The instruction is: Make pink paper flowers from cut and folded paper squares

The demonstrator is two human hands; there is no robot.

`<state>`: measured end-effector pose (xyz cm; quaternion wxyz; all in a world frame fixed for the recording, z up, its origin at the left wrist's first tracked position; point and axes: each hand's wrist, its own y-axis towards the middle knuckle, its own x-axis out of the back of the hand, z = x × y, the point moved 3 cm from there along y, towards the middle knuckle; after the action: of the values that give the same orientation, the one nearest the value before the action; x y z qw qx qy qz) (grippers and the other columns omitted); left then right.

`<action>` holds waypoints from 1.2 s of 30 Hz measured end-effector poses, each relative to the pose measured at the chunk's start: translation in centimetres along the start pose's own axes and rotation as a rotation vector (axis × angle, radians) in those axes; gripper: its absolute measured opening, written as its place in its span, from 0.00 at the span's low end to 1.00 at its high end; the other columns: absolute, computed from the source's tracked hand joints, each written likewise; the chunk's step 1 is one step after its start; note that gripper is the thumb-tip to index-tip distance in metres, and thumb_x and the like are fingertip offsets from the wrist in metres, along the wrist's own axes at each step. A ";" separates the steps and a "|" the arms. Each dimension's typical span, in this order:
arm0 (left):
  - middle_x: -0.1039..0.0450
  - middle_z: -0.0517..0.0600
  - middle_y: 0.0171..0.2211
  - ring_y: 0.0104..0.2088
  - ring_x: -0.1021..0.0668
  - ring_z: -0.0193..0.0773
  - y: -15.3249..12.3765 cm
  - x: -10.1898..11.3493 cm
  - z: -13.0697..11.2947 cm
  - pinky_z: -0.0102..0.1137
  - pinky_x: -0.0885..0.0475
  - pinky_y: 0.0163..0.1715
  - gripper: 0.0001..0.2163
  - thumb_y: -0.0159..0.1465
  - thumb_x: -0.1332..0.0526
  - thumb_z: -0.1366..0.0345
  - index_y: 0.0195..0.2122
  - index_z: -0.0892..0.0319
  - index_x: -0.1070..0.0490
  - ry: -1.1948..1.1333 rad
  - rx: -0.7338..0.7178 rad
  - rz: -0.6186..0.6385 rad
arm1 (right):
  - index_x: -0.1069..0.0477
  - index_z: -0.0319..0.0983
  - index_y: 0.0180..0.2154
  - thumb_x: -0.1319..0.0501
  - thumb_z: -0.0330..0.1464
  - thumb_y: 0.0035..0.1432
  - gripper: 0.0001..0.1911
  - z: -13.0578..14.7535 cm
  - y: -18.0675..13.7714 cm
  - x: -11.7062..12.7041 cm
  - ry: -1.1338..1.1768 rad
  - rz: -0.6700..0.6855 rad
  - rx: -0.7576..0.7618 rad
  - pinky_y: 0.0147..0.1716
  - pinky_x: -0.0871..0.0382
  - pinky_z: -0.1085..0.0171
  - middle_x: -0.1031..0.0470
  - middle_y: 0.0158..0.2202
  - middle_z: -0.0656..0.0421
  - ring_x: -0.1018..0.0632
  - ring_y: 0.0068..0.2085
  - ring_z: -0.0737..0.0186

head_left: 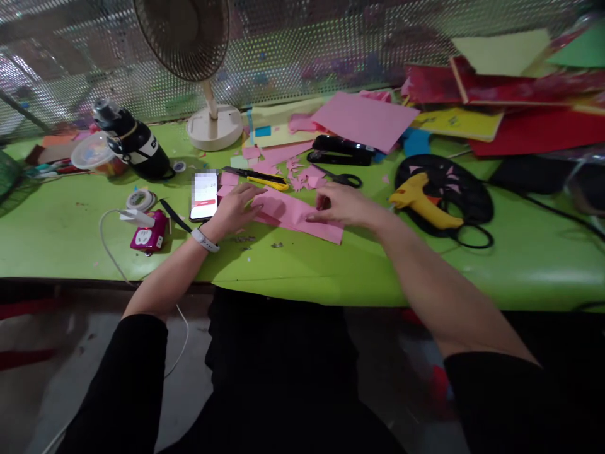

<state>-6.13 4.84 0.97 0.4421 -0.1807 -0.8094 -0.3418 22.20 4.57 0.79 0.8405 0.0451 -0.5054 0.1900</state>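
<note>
A strip of pink paper (295,214) lies on the green table with a fold along it, its right part slightly raised. My left hand (236,208) rests on the left end of the strip, fingers stretched out and apart. At the right end, my right hand (347,205) pinches the paper between thumb and fingers. Just beyond the strip are a yellow cutter knife (269,181), small pink paper cut-outs (297,173) and scissors with black handles (347,179). A phone (204,195) with a lit screen lies left of my left hand.
A yellow glue gun (430,205) lies on a round black tray (477,195) at right. Behind are a black stapler (343,150), a fan (215,126) and stacked coloured paper (520,135). To the left stand a black bottle (142,151) and a purple power adapter (150,233) with a white cable.
</note>
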 end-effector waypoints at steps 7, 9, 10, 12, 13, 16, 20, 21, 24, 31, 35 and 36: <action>0.23 0.61 0.58 0.58 0.21 0.46 0.1 0.5 -0.7 0.42 0.24 0.58 0.20 0.71 0.38 0.62 0.62 0.61 0.28 -0.026 0.053 -0.144 | 0.22 0.42 0.55 0.27 0.31 0.56 0.24 -0.2 -0.7 0.2 0.196 -0.132 -0.037 0.34 0.33 0.58 0.19 0.35 0.57 0.23 0.33 0.56; 0.22 0.61 0.56 0.57 0.21 0.44 0.2 0.8 -1.1 0.41 0.23 0.56 0.18 0.71 0.38 0.60 0.60 0.61 0.26 -0.055 0.119 -0.177 | 0.19 0.45 0.56 0.29 0.32 0.59 0.22 -0.4 -0.8 0.5 0.202 -0.234 0.003 0.35 0.32 0.57 0.18 0.35 0.57 0.23 0.32 0.55; 0.21 0.60 0.53 0.53 0.20 0.42 0.2 1.0 -1.3 0.39 0.22 0.52 0.16 0.71 0.38 0.58 0.56 0.60 0.23 -0.089 0.164 -0.189 | 0.18 0.45 0.54 0.30 0.33 0.60 0.20 -0.5 -0.9 0.6 0.227 -0.280 0.017 0.35 0.31 0.57 0.18 0.35 0.56 0.23 0.33 0.55; 0.18 0.58 0.41 0.40 0.18 0.38 0.2 1.1 -1.5 0.34 0.22 0.40 0.17 0.72 0.39 0.51 0.43 0.60 0.20 -0.231 0.286 -0.174 | 0.17 0.46 0.52 0.31 0.36 0.63 0.16 -0.5 -1.1 0.6 0.356 -0.366 0.033 0.33 0.29 0.57 0.17 0.38 0.55 0.22 0.33 0.55; 0.18 0.57 0.35 0.33 0.19 0.36 0.2 1.0 -1.6 0.33 0.23 0.35 0.22 0.72 0.41 0.46 0.36 0.60 0.20 -0.342 0.359 -0.139 | 0.16 0.46 0.51 0.32 0.38 0.64 0.15 -0.4 -1.1 0.4 0.449 -0.404 0.042 0.32 0.28 0.58 0.16 0.40 0.54 0.22 0.34 0.56; 0.20 0.57 0.25 0.26 0.20 0.36 0.2 -0.1 -1.9 0.32 0.22 0.31 0.34 0.70 0.48 0.34 0.27 0.60 0.21 -0.765 0.554 0.089 | 0.16 0.47 0.46 0.32 0.42 0.64 0.12 0.8 -1.3 -0.4 0.737 -0.469 0.076 0.32 0.24 0.58 0.16 0.46 0.54 0.20 0.39 0.55; 0.16 0.59 0.31 0.34 0.15 0.43 1.0 -1.6 -2.4 0.35 0.18 0.37 0.33 0.63 0.40 0.31 0.38 0.60 0.19 -1.237 0.631 0.248 | 0.16 0.46 0.40 0.29 0.40 0.57 0.10 2.9 -1.8 -1.6 0.987 -0.382 0.102 0.42 0.19 0.56 0.16 0.47 0.56 0.18 0.45 0.56; 0.15 0.58 0.33 0.36 0.14 0.43 1.3 -1.8 -2.3 0.36 0.18 0.39 0.30 0.61 0.36 0.34 0.40 0.60 0.19 -1.292 0.640 0.208 | 0.15 0.45 0.41 0.28 0.40 0.56 0.10 3.3 -2.1 -1.8 1.019 -0.331 0.111 0.45 0.18 0.56 0.16 0.47 0.56 0.17 0.45 0.56; 0.15 0.58 0.37 0.42 0.14 0.45 1.8 -2.4 -1.8 0.40 0.18 0.46 0.20 0.59 0.25 0.49 0.41 0.60 0.21 -1.335 0.697 0.072 | 0.15 0.46 0.46 0.32 0.37 0.59 0.13 4.4 -3.1 -2.0 1.012 -0.141 0.194 0.48 0.18 0.52 0.16 0.48 0.55 0.17 0.44 0.57; 0.18 0.58 0.51 0.57 0.18 0.46 1.9 -4.1 -1.9 0.44 0.21 0.57 0.11 0.65 0.30 0.60 0.45 0.58 0.25 -1.361 0.702 -0.083 | 0.14 0.51 0.43 0.36 0.33 0.63 0.12 5.3 -3.8 -1.7 0.587 -0.256 0.539 0.43 0.17 0.51 0.16 0.43 0.56 0.17 0.42 0.56; 0.20 0.56 0.55 0.59 0.20 0.48 1.3 -4.6 -2.3 0.47 0.21 0.56 0.11 0.68 0.35 0.60 0.50 0.56 0.26 -1.288 0.669 -0.108 | 0.17 0.47 0.39 0.32 0.44 0.65 0.10 4.6 -3.3 -2.7 0.804 -0.239 0.326 0.26 0.19 0.58 0.17 0.31 0.59 0.20 0.27 0.62; 0.19 0.56 0.55 0.58 0.19 0.48 1.1 -4.6 -2.5 0.47 0.21 0.56 0.11 0.68 0.35 0.60 0.50 0.56 0.25 -1.292 0.673 -0.104 | 0.18 0.46 0.38 0.31 0.48 0.63 0.13 4.4 -3.3 -2.9 0.850 -0.243 0.240 0.24 0.20 0.60 0.19 0.27 0.59 0.21 0.24 0.63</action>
<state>-1.49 3.90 -1.53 -0.1090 -0.1622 -0.9775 0.0798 18.48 -0.43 0.77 0.9783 0.1193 -0.0811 0.1489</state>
